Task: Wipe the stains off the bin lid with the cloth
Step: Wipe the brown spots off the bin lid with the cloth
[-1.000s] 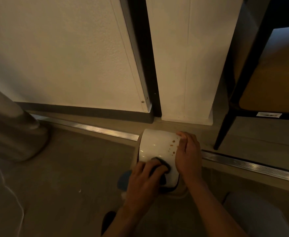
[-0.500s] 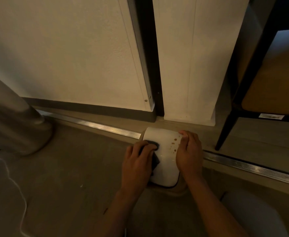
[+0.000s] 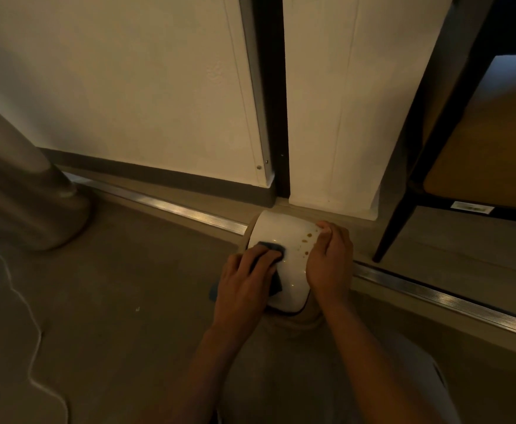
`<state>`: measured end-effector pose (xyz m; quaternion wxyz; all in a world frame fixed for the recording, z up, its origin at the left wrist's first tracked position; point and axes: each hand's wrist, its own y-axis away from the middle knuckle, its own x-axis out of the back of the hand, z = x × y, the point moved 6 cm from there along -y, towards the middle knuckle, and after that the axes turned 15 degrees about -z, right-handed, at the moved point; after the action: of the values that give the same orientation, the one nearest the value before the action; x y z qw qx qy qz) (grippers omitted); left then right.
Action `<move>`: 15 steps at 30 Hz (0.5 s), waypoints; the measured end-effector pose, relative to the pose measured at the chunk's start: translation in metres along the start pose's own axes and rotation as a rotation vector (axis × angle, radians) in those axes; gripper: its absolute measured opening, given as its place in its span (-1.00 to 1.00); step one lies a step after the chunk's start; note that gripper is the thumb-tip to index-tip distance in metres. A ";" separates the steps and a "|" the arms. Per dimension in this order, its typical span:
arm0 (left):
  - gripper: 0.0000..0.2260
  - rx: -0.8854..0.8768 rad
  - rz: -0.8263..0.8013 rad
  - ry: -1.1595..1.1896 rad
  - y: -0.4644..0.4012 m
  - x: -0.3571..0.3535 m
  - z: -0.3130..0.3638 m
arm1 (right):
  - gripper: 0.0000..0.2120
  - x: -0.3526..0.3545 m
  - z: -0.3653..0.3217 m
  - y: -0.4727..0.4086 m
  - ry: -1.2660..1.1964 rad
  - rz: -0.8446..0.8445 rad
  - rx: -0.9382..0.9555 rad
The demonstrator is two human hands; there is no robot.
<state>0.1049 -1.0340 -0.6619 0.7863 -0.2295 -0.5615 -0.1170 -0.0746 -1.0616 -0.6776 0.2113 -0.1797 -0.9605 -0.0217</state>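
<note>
Stains (image 3: 305,241) remain on bin lid (image 3: 281,231) — left hand (image 3: 244,283) presses cloth (image 3: 273,249) flat-fingered; right hand (image 3: 330,261) curls round the rim.

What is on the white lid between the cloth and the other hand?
In the head view, brown stains dot the bin lid between the dark cloth under the left hand and the right hand.

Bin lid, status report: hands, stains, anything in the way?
Left hand presses dark cloth on white bin lid. Right hand steadies lid. Brown stains remain. Nothing blocking.
</note>
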 end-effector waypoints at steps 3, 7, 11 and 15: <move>-0.71 0.018 0.003 -0.006 -0.006 -0.001 -0.002 | -0.69 0.000 0.002 -0.001 -0.003 0.001 -0.015; -0.72 0.074 0.018 0.018 -0.019 0.004 -0.015 | -0.70 -0.003 -0.002 0.002 0.008 0.020 0.039; -0.73 0.126 0.016 0.036 -0.027 0.013 -0.026 | -0.70 -0.006 -0.001 0.004 0.019 0.010 0.043; -0.75 0.124 -0.017 0.042 -0.055 0.020 -0.038 | -0.71 -0.007 0.001 0.003 0.007 0.002 0.032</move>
<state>0.1192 -1.0986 -0.6411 0.8095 -0.1729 -0.5532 -0.0936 -0.0679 -1.0612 -0.6820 0.2175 -0.1772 -0.9598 -0.0065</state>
